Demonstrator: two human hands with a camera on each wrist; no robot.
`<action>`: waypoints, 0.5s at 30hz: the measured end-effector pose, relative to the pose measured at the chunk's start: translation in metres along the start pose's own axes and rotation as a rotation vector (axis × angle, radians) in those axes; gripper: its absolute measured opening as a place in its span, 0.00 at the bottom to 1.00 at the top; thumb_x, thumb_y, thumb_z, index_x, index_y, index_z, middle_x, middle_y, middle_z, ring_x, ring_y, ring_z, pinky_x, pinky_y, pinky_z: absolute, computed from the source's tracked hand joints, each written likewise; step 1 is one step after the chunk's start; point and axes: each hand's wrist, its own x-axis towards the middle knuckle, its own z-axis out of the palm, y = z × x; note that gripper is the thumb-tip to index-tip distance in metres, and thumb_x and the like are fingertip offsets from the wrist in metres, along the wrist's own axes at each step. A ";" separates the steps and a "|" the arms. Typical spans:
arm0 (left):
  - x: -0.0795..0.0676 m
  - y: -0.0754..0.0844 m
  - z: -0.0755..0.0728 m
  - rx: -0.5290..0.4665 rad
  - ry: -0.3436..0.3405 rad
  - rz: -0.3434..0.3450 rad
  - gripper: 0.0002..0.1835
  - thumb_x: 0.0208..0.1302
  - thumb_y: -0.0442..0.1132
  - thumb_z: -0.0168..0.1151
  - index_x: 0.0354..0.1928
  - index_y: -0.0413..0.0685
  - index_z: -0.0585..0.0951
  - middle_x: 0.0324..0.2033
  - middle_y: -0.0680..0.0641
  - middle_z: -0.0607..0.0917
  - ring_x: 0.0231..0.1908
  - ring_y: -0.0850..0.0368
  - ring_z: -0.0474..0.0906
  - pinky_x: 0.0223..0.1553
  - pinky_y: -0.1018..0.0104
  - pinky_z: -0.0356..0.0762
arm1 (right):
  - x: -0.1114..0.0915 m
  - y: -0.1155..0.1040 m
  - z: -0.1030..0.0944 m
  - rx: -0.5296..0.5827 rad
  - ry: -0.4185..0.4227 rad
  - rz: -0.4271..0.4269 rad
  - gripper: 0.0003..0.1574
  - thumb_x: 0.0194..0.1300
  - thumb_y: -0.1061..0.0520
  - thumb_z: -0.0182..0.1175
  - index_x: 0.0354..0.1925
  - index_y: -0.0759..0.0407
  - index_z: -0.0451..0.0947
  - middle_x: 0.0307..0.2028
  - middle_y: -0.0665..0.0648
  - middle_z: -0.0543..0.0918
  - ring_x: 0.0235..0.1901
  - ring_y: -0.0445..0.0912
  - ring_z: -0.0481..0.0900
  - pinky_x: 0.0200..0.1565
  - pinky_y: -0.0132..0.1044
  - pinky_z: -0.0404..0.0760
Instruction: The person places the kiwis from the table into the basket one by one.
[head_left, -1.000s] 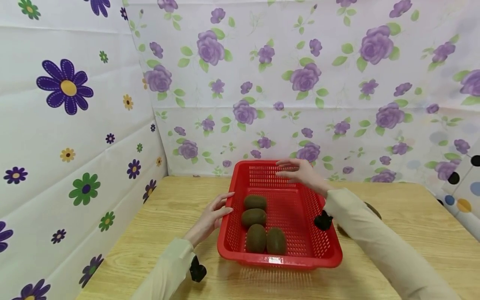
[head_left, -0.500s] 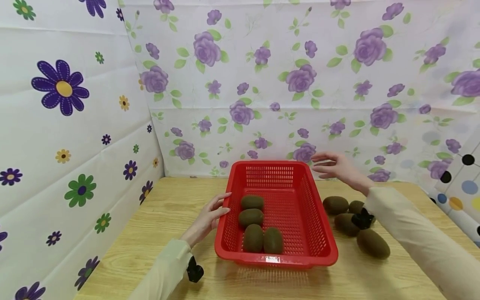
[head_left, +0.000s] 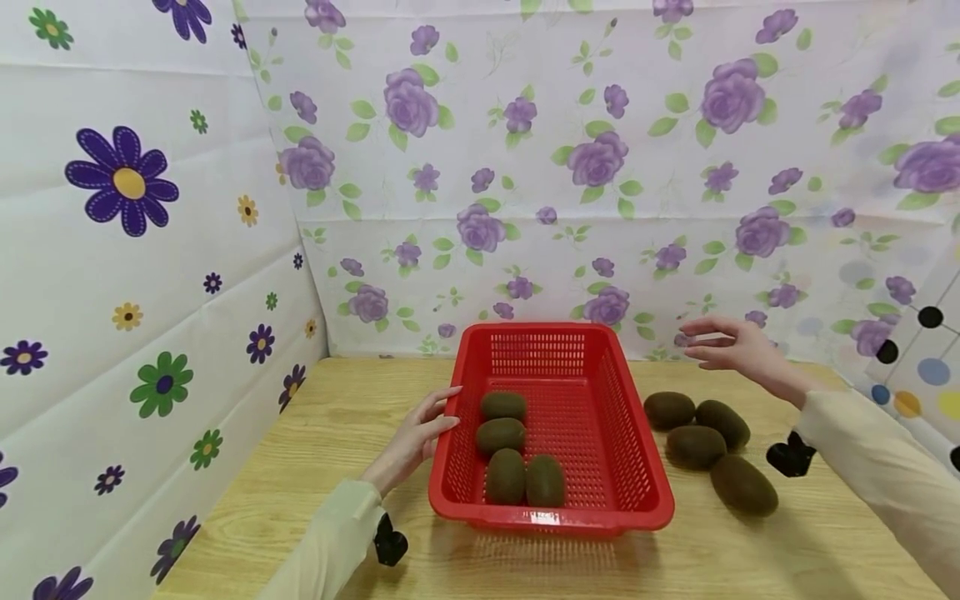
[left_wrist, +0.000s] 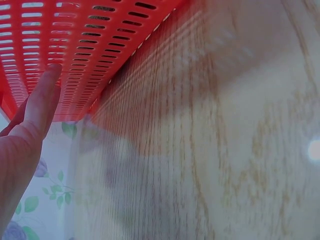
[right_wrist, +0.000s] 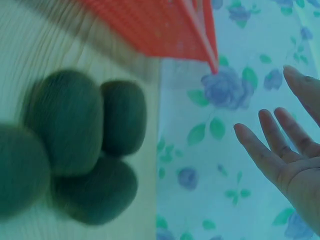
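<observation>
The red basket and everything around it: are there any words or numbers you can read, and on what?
Nothing readable anywhere.
Red basket: a small pale mark on its near rim, maybe writing, too small to read.
Kiwis: no writing I can see.
Flowered cloth behind: only a pattern, no words.

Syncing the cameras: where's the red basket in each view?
Head: red basket below centre, slightly right.
Left wrist: upper left, cut off by the frame.
Right wrist: top, near the middle, cut off by the top edge.
Shared landmark: rose-patterned cloth, visible in all three.
</observation>
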 end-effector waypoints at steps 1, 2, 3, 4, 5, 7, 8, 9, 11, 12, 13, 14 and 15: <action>0.000 0.000 0.000 -0.004 0.002 -0.003 0.26 0.64 0.32 0.52 0.64 0.49 0.63 0.59 0.36 0.63 0.53 0.34 0.65 0.41 0.51 0.74 | -0.003 0.003 -0.003 -0.010 0.002 0.008 0.26 0.61 0.57 0.58 0.56 0.67 0.67 0.50 0.58 0.72 0.42 0.40 0.77 0.39 0.40 0.79; 0.000 0.000 0.000 -0.004 0.002 -0.004 0.26 0.64 0.32 0.52 0.64 0.49 0.63 0.59 0.36 0.63 0.53 0.33 0.65 0.41 0.51 0.74 | -0.006 0.007 -0.006 -0.018 0.005 0.018 0.26 0.61 0.57 0.59 0.56 0.67 0.67 0.49 0.57 0.73 0.42 0.40 0.77 0.39 0.40 0.79; 0.000 0.000 0.000 -0.005 0.001 -0.005 0.26 0.64 0.32 0.52 0.64 0.49 0.62 0.59 0.36 0.63 0.53 0.33 0.65 0.41 0.51 0.74 | -0.008 0.010 -0.010 -0.022 0.002 0.028 0.27 0.61 0.57 0.59 0.56 0.68 0.66 0.49 0.56 0.73 0.42 0.39 0.77 0.39 0.40 0.78; 0.000 0.001 0.000 -0.004 -0.002 -0.006 0.26 0.64 0.33 0.52 0.65 0.49 0.62 0.59 0.36 0.62 0.53 0.33 0.65 0.41 0.51 0.74 | -0.011 0.013 -0.013 -0.028 -0.002 0.037 0.28 0.62 0.57 0.58 0.56 0.69 0.65 0.49 0.55 0.72 0.42 0.39 0.77 0.39 0.41 0.78; 0.000 0.001 0.000 -0.005 -0.003 -0.008 0.27 0.64 0.33 0.52 0.65 0.49 0.62 0.59 0.36 0.62 0.53 0.33 0.65 0.41 0.51 0.74 | -0.014 0.017 -0.017 -0.036 -0.010 0.045 0.29 0.62 0.57 0.58 0.57 0.69 0.65 0.49 0.54 0.72 0.42 0.39 0.77 0.40 0.42 0.78; 0.000 0.001 0.001 -0.004 -0.005 -0.005 0.27 0.64 0.33 0.52 0.65 0.48 0.62 0.60 0.35 0.62 0.53 0.34 0.65 0.41 0.51 0.74 | -0.021 0.021 -0.022 -0.055 -0.026 0.061 0.30 0.62 0.57 0.58 0.58 0.70 0.63 0.50 0.54 0.71 0.43 0.40 0.76 0.41 0.43 0.78; 0.000 0.001 0.001 -0.003 -0.005 -0.005 0.27 0.64 0.33 0.52 0.65 0.49 0.62 0.60 0.35 0.62 0.53 0.34 0.65 0.41 0.51 0.74 | -0.024 0.024 -0.024 -0.066 -0.036 0.074 0.30 0.63 0.57 0.57 0.59 0.70 0.63 0.52 0.56 0.70 0.45 0.43 0.75 0.41 0.43 0.77; 0.000 0.001 0.001 -0.004 -0.003 -0.006 0.26 0.64 0.33 0.52 0.65 0.49 0.62 0.60 0.36 0.62 0.53 0.34 0.65 0.41 0.51 0.74 | -0.027 0.026 -0.026 -0.075 -0.051 0.081 0.31 0.63 0.56 0.57 0.59 0.70 0.62 0.53 0.59 0.69 0.47 0.46 0.74 0.42 0.44 0.77; 0.000 0.001 0.001 0.001 -0.002 -0.006 0.26 0.64 0.33 0.52 0.65 0.49 0.62 0.59 0.36 0.62 0.53 0.34 0.65 0.42 0.51 0.74 | -0.035 0.031 -0.029 -0.102 -0.073 0.107 0.31 0.64 0.55 0.56 0.61 0.66 0.61 0.57 0.62 0.66 0.51 0.50 0.71 0.44 0.45 0.76; 0.000 0.001 0.001 0.004 -0.003 -0.004 0.26 0.64 0.33 0.52 0.65 0.48 0.62 0.59 0.35 0.62 0.53 0.34 0.65 0.42 0.51 0.74 | -0.039 0.033 -0.030 -0.111 -0.083 0.121 0.31 0.64 0.54 0.55 0.61 0.65 0.61 0.58 0.63 0.64 0.53 0.52 0.69 0.45 0.45 0.75; 0.000 0.001 0.000 0.005 -0.005 -0.004 0.26 0.64 0.32 0.52 0.65 0.48 0.61 0.60 0.35 0.62 0.53 0.35 0.65 0.42 0.51 0.74 | -0.042 0.036 -0.030 -0.118 -0.094 0.129 0.31 0.64 0.53 0.55 0.62 0.63 0.61 0.60 0.66 0.61 0.54 0.52 0.68 0.45 0.46 0.75; 0.000 0.001 0.000 0.006 -0.006 -0.005 0.27 0.64 0.32 0.51 0.65 0.48 0.61 0.60 0.35 0.62 0.53 0.34 0.65 0.42 0.51 0.74 | -0.046 0.040 -0.031 -0.120 -0.103 0.134 0.32 0.65 0.53 0.54 0.63 0.63 0.60 0.60 0.67 0.60 0.54 0.50 0.68 0.46 0.47 0.74; 0.000 0.001 0.000 0.007 -0.009 -0.004 0.27 0.64 0.32 0.51 0.65 0.47 0.61 0.60 0.35 0.61 0.53 0.34 0.65 0.42 0.50 0.74 | -0.049 0.042 -0.031 -0.123 -0.106 0.137 0.32 0.65 0.53 0.54 0.63 0.63 0.60 0.60 0.66 0.60 0.54 0.46 0.68 0.46 0.47 0.74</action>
